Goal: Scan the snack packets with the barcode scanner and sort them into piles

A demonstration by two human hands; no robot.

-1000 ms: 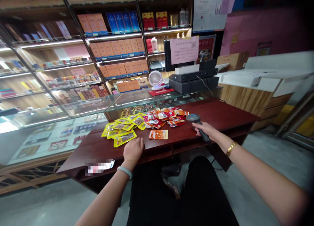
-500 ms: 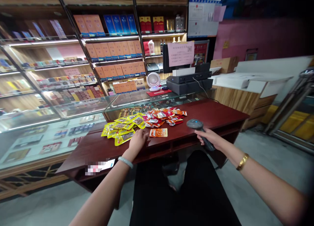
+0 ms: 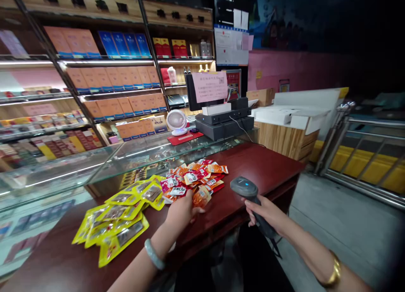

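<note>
Just reached orange packet (image 3: 203, 196) near front edge of desk (image 3: 255, 162) with left hand (image 3: 181, 212), couldn't tell if pinching; kept scanner (image 3: 245, 186) gripped in right hand (image 3: 267, 212).

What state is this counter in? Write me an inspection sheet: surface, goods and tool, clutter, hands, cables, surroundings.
Surface: glossy dark-red table.
Goods and tool: yellow packets heaped beside red and orange packets; dark handheld scanner.
Clutter: small fan and red mat on the glass counter behind.
Left hand: at an orange packet; grip unclear.
Right hand: closed around the scanner.
Cables: pale cable from the black equipment; dark cord below the scanner.
Surroundings: lit shelves of boxes; metal railing to the right.
</note>
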